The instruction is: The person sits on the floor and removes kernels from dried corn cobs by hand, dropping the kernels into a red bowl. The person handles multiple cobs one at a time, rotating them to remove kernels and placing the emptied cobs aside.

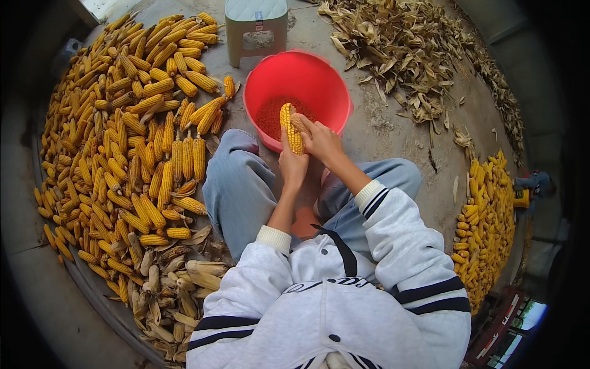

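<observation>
Before me on the floor stands a red plastic tub (322,83) with loose corn kernels (272,110) in its bottom. My left hand (293,161) grips an ear of yellow corn (290,131), tilted up over the tub's near rim. Bare patches show along the ear's right side. In my right hand (321,140) is a pale, stripped corn cob (299,123), pressed against the ear's upper right side. Both wrists come close together between my bent knees.
Husked corn ears (133,133) lie heaped at left, with ears still in husks (184,295) below them. A plastic stool (256,14) stands behind the tub. Dry husks (396,50) cover the floor at upper right; another corn pile (484,226) lies far right.
</observation>
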{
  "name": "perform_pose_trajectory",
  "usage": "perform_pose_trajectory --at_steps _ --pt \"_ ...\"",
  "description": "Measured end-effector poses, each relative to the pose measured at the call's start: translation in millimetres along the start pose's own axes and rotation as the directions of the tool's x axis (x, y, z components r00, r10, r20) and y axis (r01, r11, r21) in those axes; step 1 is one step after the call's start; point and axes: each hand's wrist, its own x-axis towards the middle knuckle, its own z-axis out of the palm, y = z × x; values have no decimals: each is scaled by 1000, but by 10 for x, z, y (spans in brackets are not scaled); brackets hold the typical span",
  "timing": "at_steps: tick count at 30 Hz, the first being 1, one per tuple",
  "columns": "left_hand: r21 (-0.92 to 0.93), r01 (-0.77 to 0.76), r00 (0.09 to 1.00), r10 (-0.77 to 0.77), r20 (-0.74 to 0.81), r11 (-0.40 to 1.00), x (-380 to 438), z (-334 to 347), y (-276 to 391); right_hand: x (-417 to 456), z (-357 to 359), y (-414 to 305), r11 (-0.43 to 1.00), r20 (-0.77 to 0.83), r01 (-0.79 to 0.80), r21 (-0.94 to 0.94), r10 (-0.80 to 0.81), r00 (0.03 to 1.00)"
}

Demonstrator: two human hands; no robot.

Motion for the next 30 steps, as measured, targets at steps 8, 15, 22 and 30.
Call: perform_pose_trajectory --at_steps 8,15,22,30 --pt "-90 -13 999 10 -34 996 16 -17 -91 -268 -307 -64 994 13 53 95 -54 998" --pt "59 -15 999 17 -29 998 8 29 44 -117 -118 -59 1000 20 18 5 -18 1000" --pt "-29 -49 998 48 -29 998 -7 -2 -57 -139 -112 16 998 0 -28 60 28 1000" --pt "-76 21 1000 -22 -20 997 20 19 -77 -296 -198 -150 999 87 -15 50 10 996"
